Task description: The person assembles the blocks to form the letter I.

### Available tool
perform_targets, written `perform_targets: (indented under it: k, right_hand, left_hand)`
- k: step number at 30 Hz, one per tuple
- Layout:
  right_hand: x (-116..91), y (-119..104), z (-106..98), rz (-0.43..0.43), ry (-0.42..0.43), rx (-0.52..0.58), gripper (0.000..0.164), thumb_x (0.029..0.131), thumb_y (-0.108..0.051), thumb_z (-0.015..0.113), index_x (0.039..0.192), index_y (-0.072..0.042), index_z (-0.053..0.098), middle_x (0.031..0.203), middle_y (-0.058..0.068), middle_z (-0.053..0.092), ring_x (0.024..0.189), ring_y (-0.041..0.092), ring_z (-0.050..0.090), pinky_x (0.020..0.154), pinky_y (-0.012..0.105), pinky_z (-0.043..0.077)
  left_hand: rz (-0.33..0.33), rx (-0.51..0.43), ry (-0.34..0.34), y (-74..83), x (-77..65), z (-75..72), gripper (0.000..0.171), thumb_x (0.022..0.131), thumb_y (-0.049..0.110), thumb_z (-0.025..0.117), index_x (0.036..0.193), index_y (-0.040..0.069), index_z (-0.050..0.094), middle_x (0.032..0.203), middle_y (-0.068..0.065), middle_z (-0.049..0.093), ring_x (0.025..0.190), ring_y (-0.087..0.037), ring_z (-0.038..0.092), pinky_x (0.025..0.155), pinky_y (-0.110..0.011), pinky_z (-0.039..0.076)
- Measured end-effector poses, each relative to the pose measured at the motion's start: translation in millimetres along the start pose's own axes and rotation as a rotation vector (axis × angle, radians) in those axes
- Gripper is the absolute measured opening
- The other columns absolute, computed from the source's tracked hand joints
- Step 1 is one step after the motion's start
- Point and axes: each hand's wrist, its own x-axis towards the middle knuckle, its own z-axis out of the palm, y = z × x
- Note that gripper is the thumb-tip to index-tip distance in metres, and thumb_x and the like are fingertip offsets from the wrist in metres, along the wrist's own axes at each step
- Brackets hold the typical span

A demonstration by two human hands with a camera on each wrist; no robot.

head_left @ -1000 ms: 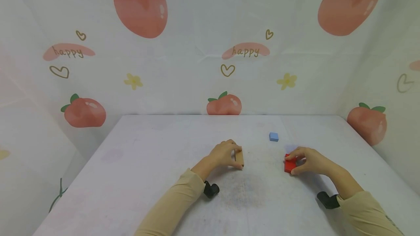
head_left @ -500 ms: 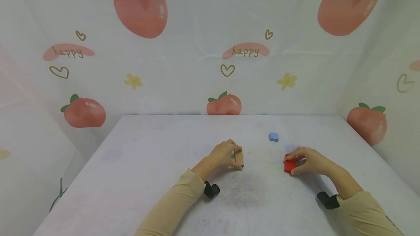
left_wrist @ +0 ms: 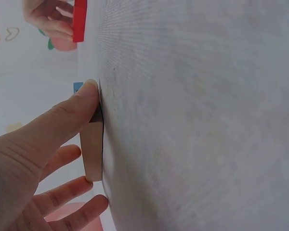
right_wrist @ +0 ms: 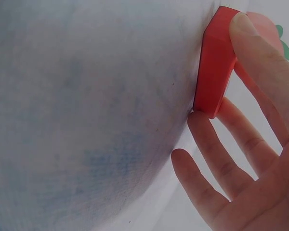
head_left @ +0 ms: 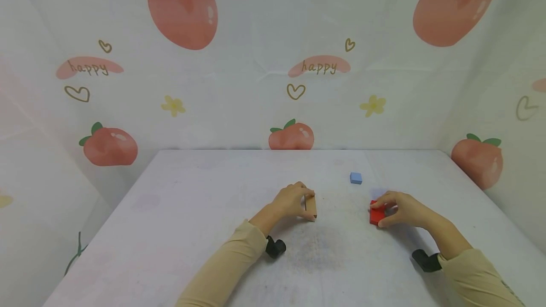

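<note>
Near the middle of the table, my left hand [head_left: 291, 200] grips a small tan block [head_left: 311, 205] between thumb and fingers. The left wrist view shows the thumb at one end of the tan block [left_wrist: 91, 151] and fingertips at the other, with the block low against the tabletop. To the right, my right hand [head_left: 403, 208] pinches a red block [head_left: 376, 214] the same way. In the right wrist view the thumb lies on the upper end of the red block [right_wrist: 216, 62], with fingertips at its lower end. Part of each block is hidden by fingers.
A small blue block [head_left: 356, 178] lies farther back, between the two hands. The white table [head_left: 192, 212] ends at a hanging cloth [head_left: 239, 22] printed with peaches. Black wrist cameras [head_left: 276, 248] sit under both wrists.
</note>
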Motion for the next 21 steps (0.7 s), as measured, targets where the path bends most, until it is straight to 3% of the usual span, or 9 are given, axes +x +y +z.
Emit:
perform_targets:
  k: [13,21]
  right_hand:
    - [-0.4,-2.1,-0.4,0.017,-0.001,-0.001,0.042,0.071,-0.019,0.08,0.108,-0.003,0.069,0.104,0.014,0.061,0.095,0.023,0.055,0.072,0.021,0.051]
    - [-0.7,-2.2,-0.3,0.015,-0.003,0.003,0.042,0.071,-0.019,0.08,0.108,-0.003,0.068,0.104,0.014,0.061,0.095,0.024,0.056,0.072,0.021,0.051]
  left_hand:
    - [-0.018,-0.031,-0.004,0.6,-3.0,-2.4,0.07,0.068,0.044,0.08,0.128,0.019,0.057,0.125,-0.005,0.054,0.11,-0.023,0.054,0.092,-0.035,0.046]
    - [0.028,-0.038,-0.001,-6.4,-3.6,-7.2,0.056,0.079,0.041,0.071,0.127,0.016,0.059,0.125,-0.005,0.056,0.113,-0.022,0.054,0.095,-0.036,0.046]
